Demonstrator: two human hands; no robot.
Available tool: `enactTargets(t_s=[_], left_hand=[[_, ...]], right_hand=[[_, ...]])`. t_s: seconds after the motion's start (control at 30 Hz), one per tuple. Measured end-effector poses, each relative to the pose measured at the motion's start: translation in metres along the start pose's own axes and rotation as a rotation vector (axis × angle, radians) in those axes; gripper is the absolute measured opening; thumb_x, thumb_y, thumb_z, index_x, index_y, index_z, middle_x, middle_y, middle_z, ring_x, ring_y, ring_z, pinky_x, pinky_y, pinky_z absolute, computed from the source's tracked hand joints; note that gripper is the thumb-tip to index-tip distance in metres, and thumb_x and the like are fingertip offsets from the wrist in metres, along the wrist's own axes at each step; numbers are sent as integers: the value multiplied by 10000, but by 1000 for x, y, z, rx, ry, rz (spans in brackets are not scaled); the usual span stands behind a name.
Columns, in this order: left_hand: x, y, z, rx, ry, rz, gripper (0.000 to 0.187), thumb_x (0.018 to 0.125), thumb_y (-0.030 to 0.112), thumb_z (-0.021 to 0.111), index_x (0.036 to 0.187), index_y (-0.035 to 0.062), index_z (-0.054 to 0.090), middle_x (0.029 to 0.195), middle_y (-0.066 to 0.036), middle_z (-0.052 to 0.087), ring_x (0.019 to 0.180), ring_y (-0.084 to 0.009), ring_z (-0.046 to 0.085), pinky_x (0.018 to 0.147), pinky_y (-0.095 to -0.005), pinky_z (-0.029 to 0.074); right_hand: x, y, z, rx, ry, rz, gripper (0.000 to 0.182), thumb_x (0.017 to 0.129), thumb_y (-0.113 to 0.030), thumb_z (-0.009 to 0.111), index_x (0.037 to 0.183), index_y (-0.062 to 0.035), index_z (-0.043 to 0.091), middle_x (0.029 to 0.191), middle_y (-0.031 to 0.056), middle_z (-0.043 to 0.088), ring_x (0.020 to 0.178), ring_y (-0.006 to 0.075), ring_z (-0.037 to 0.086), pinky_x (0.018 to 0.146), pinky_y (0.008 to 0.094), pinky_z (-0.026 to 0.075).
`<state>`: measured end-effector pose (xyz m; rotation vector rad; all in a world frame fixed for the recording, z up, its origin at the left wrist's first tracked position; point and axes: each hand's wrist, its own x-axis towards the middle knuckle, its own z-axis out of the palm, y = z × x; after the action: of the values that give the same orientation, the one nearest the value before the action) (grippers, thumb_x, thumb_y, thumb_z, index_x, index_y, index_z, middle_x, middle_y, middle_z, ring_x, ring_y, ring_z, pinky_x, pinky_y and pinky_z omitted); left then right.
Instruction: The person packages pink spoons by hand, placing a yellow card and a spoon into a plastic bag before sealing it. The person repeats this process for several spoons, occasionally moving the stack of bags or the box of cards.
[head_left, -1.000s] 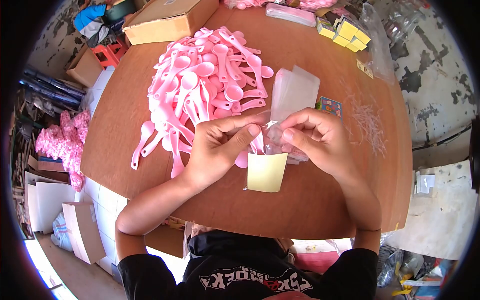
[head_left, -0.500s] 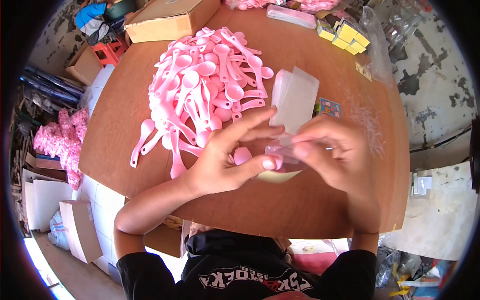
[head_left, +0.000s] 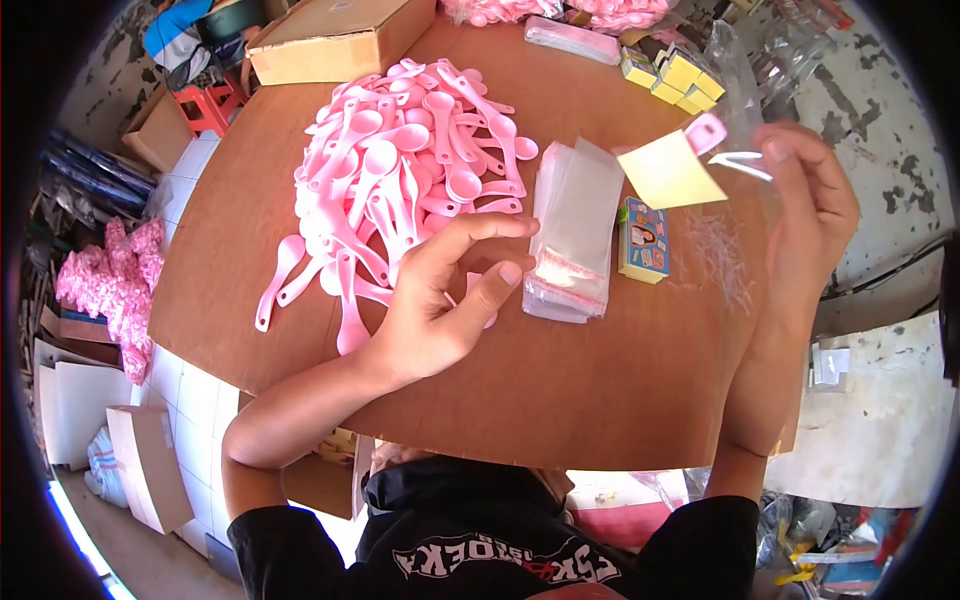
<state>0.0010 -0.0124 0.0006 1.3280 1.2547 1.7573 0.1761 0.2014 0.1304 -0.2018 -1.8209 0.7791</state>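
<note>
My left hand (head_left: 435, 305) is empty, thumb and fingers apart, beside the left edge of a stack of clear plastic bags (head_left: 580, 225). Raised at the right, my right hand (head_left: 815, 195) pinches a thin white strip (head_left: 742, 162). Just left of the strip, a yellow card (head_left: 672, 172) and a pink spoon handle (head_left: 706, 132) appear above the table; what supports them cannot be made out. A small blue and yellow box (head_left: 643, 240) stands right of the bags. Pink spoons (head_left: 385, 180) lie heaped left of the bags.
A cardboard box (head_left: 335, 40) sits at the table's back left. Yellow boxes (head_left: 680, 78) and a pink-edged pack (head_left: 572, 40) lie at the back right. White strips (head_left: 720, 255) are scattered on the right of the table (head_left: 560, 400). A person (head_left: 178, 35) is at the upper left.
My right hand has moved up and right, away from my left hand. The card and pink piece have shifted from between my hands to the upper right. The white strip now shows plainly.
</note>
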Motion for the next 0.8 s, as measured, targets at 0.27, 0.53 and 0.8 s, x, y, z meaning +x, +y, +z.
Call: enactTargets(t_s=[0.27,0.53,0.8], left_hand=[[4,-6,-2,93,-186,120,624,848,199,744,1359,8,441,1319,-142,537,1209,-240,540,1029,-382,418],[0,-2,11,-146,-303,-190,257,919,132,673,1143,9,663,972,-19,696,904,-46,580,792,-266,508],[7,-6,4,-221,-144,-246,237,955,117,614,1146,-21,645,991,-39,692,910,-60,594,785,-249,504]], right_hand=[[-36,-50,19,295,-527,482,118,898,-42,641,983,37,626,888,93,676,827,116,649,716,238,510],[-59,-23,52,352,-670,712,197,891,-88,676,1030,44,628,935,83,666,787,95,627,688,239,503],[-83,5,52,382,-595,692,214,920,-54,636,1097,53,580,964,81,644,866,107,637,733,236,519]])
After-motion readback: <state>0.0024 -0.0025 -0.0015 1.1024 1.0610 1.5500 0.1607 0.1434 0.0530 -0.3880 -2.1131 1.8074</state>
